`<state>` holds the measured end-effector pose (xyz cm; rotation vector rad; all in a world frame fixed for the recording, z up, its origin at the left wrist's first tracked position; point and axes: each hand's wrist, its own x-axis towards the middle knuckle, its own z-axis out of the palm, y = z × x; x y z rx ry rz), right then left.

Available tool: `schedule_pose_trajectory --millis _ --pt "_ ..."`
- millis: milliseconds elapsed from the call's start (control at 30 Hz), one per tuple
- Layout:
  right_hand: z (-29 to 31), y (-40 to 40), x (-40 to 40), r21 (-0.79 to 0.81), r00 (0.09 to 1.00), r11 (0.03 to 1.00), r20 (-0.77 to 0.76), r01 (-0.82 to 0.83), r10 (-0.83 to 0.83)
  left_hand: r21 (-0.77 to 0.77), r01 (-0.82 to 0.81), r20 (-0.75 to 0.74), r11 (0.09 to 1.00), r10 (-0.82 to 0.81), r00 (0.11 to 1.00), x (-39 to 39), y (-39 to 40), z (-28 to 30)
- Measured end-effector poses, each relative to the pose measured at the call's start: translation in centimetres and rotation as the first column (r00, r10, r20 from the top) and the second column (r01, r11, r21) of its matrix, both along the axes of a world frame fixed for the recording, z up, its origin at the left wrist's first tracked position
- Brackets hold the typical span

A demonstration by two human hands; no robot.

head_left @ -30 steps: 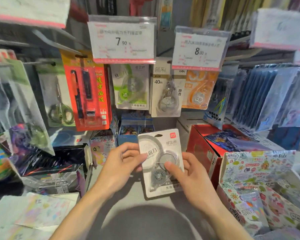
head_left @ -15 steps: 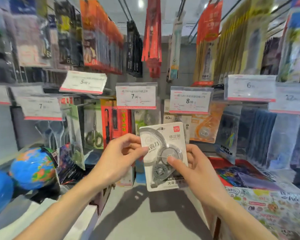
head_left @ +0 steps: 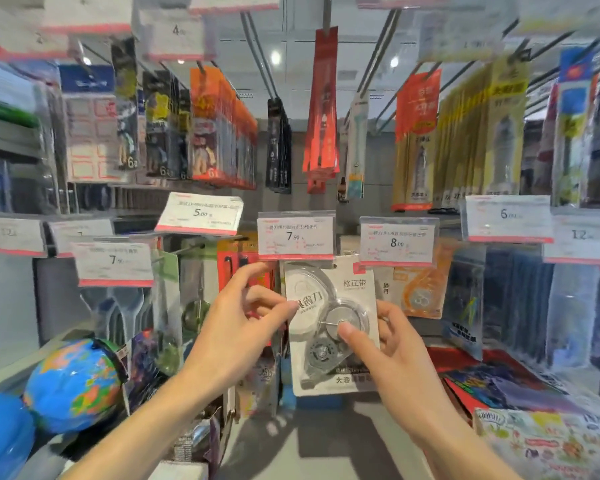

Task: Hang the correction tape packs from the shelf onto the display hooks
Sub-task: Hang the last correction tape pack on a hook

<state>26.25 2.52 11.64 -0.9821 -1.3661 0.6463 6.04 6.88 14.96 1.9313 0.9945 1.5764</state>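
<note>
— Shop shelving fills the view, hung with carded goods. Where's the pack?

— Both hands hold the pack (head_left: 329,327) upright at centre, its top edge tucked just under the 7.90 tag (head_left: 296,236).

— How are the grips?

— The left hand (head_left: 238,330) pinches the pack's left edge between thumb and fingers, closed on it. The right hand (head_left: 385,355) is closed on the right side, thumb pressed on the clear blister, fingers behind the card.

— Is it on a hook?

— I can't tell; the tag hides the card's top and the hook.

— What's around it?

— Just right, under the 8.00 tag (head_left: 398,241), hangs an orange pack (head_left: 421,292). A red card (head_left: 236,268) hangs behind the left hand. Scissors (head_left: 196,306), blurred, hang further left. Globes (head_left: 73,382) sit on the shelf at lower left, and a patterned box (head_left: 548,441) at lower right.
</note>
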Motion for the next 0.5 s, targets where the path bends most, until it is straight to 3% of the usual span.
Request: schedule_pose_trajectory --millis 200,500 --pt "-0.2 -0.2 -2.1 0.03 0.998 0.999 -0.061 0.03 -0.028 0.045 0.049 -0.007 0.998 -0.049 0.999 -1.9 0.0 0.7" --pt "-0.3 -1.2 -1.6 0.05 0.995 0.994 -0.035 0.095 -0.093 0.217 0.0 -0.124 0.976 0.027 0.992 -2.6 -1.4 1.4"
